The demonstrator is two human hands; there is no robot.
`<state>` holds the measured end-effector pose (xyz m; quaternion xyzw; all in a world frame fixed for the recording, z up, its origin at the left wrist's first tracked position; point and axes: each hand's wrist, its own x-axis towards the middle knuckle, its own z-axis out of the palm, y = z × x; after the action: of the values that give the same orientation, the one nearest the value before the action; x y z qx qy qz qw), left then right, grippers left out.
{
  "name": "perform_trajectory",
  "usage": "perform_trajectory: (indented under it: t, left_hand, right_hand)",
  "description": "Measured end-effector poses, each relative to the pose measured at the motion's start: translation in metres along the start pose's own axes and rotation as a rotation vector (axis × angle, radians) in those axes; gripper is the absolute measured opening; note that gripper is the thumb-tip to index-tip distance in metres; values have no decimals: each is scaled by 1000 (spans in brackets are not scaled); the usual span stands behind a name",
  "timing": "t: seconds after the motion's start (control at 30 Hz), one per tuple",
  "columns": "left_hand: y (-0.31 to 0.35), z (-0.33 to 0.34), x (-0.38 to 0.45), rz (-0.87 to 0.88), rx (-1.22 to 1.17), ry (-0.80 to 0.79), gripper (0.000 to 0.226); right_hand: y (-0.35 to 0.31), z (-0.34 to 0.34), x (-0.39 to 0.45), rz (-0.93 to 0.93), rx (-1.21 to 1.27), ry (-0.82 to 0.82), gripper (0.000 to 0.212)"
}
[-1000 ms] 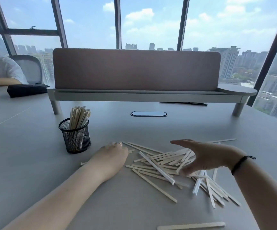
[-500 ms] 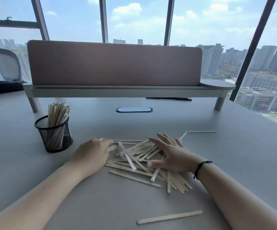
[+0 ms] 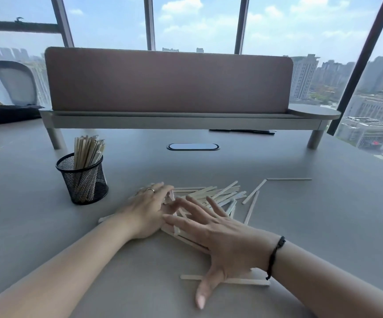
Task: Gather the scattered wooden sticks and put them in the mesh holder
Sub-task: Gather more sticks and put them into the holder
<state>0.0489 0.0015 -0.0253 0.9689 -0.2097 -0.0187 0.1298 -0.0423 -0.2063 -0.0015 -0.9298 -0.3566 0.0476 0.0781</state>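
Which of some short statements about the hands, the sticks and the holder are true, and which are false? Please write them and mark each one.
1. The mesh holder already contains sticks. True.
2. The holder lies tipped on its side. False: it stands upright on the table.
3. Both hands rest on the pile of sticks. True: the left hand and right hand are spread over it.
4. The left wrist wears the black band. False: the black band is on the right wrist.
5. The left hand wears a ring. True.

Right hand (image 3: 220,239) now nearer, flat across sticks (image 3: 218,196), beside left hand (image 3: 148,212).
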Motion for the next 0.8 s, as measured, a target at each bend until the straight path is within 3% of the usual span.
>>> perform_trajectory:
  t: [0.07,0.17,0.33,0.5,0.67,0.8]
  left_hand:
    - [0,1,0,44,-12,48,61]
    - [-4,4,0,96,-60,108,55]
    - [-10,6,-1,154,-134,86,75]
    - [-11,4,-1,248,-117,54,95]
    - [-13,10,5,264,-201,130,91]
    - [-12,11,3,251,-165,152,86]
  right_hand:
    - [11,-2,14,28,-15,39,139]
    - [31,-3,34,97,5,93,139]
    - [53,-2,45,170,69,195,133]
    - [63,-1,46,253,104,169,124]
    - [68,-1,48,300,173,183,105]
    - [74,-5,38,339,223,108,119]
